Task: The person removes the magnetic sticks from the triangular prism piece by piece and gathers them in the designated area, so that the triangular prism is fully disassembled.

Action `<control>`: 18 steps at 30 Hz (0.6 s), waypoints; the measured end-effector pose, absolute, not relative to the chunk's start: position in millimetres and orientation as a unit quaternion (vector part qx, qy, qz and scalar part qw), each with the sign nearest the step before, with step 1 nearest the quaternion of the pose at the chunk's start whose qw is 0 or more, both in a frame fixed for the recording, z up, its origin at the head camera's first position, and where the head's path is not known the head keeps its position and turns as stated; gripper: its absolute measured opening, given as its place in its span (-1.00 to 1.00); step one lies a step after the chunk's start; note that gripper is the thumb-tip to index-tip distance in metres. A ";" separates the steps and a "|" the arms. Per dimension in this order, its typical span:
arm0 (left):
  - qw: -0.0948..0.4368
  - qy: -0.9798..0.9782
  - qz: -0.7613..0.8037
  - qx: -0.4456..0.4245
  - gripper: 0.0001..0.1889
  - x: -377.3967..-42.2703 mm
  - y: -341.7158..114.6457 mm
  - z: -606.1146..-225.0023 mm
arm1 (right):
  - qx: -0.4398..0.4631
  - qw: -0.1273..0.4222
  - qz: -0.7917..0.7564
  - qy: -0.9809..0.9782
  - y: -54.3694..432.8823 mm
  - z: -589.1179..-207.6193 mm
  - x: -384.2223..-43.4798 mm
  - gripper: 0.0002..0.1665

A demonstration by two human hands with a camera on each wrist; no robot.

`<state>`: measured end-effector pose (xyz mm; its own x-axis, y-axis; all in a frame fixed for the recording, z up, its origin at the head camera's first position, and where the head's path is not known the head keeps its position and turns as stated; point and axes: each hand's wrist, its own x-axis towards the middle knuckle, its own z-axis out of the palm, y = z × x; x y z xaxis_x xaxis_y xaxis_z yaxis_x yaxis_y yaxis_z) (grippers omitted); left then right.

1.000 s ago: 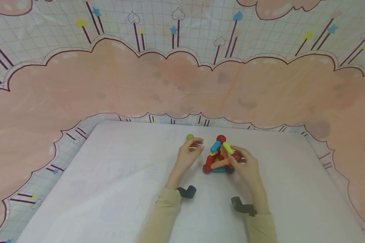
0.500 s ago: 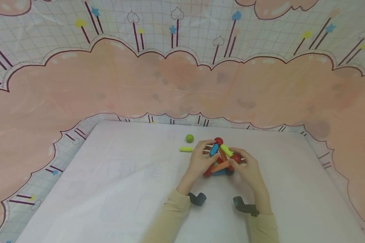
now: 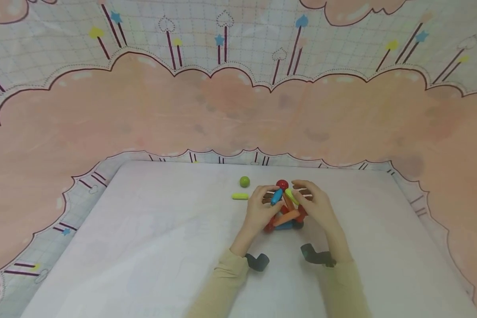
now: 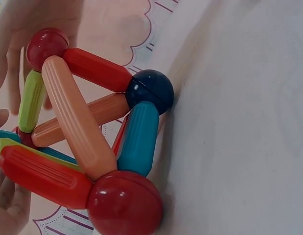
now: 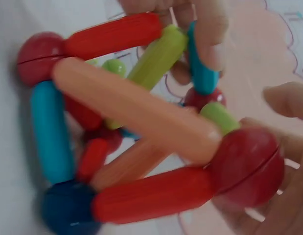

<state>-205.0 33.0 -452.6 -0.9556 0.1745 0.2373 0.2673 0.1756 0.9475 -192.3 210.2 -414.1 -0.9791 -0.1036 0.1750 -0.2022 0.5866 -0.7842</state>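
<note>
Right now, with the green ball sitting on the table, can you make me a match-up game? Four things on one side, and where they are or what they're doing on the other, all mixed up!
Things:
1. Green ball
2. Dark blue ball
3. Left grip
4. Loose yellow-green stick

Places and states:
A. Holding a blue stick
B. On the table, on the person's side of a loose ball
C. On the table, beyond a loose stick
D. At a corner of the stick-and-ball shape

Right pairs: 1-C, 2-D, 3-A, 4-B
</note>
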 end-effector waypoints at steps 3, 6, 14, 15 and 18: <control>0.040 -0.760 -0.634 -0.139 -0.63 -206.0 32.4 -453.2 | 0.106 0.027 0.440 -0.891 207.1 -405.4 -202.4 -0.49; 0.044 -0.752 -0.644 -0.133 -0.65 -207.3 31.0 -453.6 | 0.125 0.002 0.437 -0.891 203.1 -398.8 -210.4 -0.47; 0.015 -0.728 -0.675 -0.119 -0.64 -195.9 23.1 -423.4 | 0.146 -0.024 0.404 -0.903 193.5 -393.4 -222.2 -0.50; 0.012 -0.726 -0.677 -0.116 -0.64 -193.5 22.2 -418.0 | 0.144 -0.025 0.402 -0.904 193.0 -393.4 -222.8 -0.50; 0.004 -0.723 -0.682 -0.113 -0.64 -192.5 21.0 -415.6 | 0.142 -0.025 0.399 -0.905 192.4 -395.7 -224.5 -0.50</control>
<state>-192.5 21.0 -415.6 -0.9744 0.1580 0.1601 0.1690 0.0445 0.9846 -224.5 192.4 -395.7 -0.9584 -0.2773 0.0681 -0.2373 0.6409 -0.7300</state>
